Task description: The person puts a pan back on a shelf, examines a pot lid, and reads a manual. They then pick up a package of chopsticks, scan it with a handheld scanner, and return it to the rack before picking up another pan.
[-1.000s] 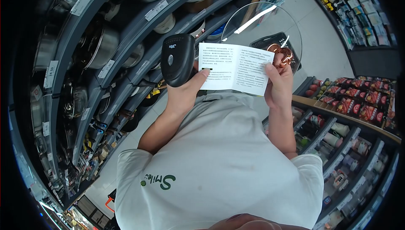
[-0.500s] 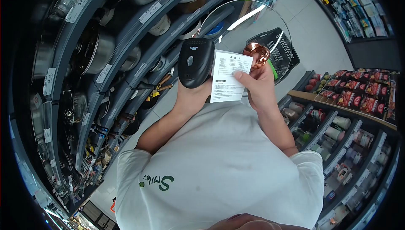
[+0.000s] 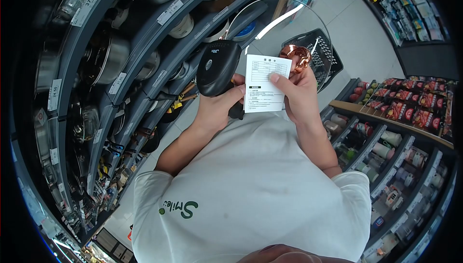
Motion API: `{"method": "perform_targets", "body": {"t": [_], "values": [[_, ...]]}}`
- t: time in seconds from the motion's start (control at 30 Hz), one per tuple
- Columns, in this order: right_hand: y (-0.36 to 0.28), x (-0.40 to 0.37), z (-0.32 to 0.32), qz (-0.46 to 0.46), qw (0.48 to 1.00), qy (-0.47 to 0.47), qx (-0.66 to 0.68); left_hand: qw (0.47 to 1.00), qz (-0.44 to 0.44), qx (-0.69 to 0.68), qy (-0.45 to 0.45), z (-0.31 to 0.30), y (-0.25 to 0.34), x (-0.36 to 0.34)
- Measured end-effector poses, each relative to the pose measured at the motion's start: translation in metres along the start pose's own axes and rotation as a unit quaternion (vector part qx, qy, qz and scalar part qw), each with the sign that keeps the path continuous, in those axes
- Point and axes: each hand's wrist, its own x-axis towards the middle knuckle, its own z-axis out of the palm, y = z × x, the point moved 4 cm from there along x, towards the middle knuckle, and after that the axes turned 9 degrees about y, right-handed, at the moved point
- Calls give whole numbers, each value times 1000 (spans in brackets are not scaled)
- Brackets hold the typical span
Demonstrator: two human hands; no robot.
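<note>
On the left, my left hand [image 3: 214,111] is closed around the black handheld device [image 3: 218,67], with its thumb at the left edge of a white printed card [image 3: 263,96]. My right hand [image 3: 301,94] presses its thumb on the card's face, and its other fingers are behind the card, against a shiny copper-coloured object [image 3: 296,56]. A large clear round sheet with a thin rim [image 3: 324,19] extends behind both hands. How it joins the copper-coloured object is hidden.
Shelves of pots [image 3: 113,60] curve along the left. A black perforated basket [image 3: 333,65] stands on the floor beyond my right hand. Red packets [image 3: 402,104] and shelved cups [image 3: 383,151] are at the right.
The black device has moved slightly left and tilted. The card has shifted a little right and up, and my left thumb now shows beside it.
</note>
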Motion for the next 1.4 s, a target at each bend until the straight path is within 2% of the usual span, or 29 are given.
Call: {"method": "perform_targets", "body": {"t": [0.4,0.47,0.53,0.6,0.7,0.8,1.0,1.03,1.1,1.17,1.3,1.37,1.4], "values": [[1,2,8,-5,1000,-20,15,995,3,-36,-97,2,1,3],[2,2,11,3,999,-33,21,990,-53,-36,-126,8,1,2],[9,3,9,-7,1000,-27,13,987,-62,-20,-146,5,-3,5],[16,4,4,-24,999,-20,6,991,-35,-10,-132,9,-1,4],[20,4,6,6,1000,-17,7,992,-15,43,-114,12,-2,5],[28,6,3,-21,1000,-1,-7,994,-8,25,-102,13,-5,6],[38,4,-2,10,1000,6,-7,991,52,77,-99,17,-1,11],[38,3,-2,8,1000,3,18,991,52,77,-99,14,-5,13],[43,3,-8,7,999,-1,43,995,17,92,-37,2,-18,20],[60,7,-30,44,997,55,-10,995,2,94,-16,-4,-18,22],[55,1,-28,122,989,83,-8,994,-4,104,23,-12,-20,26],[62,3,-35,38,996,65,-53,993,-2,111,29,-15,-23,27],[60,3,-33,41,996,65,-53,992,26,117,30,-15,-22,27]]}}
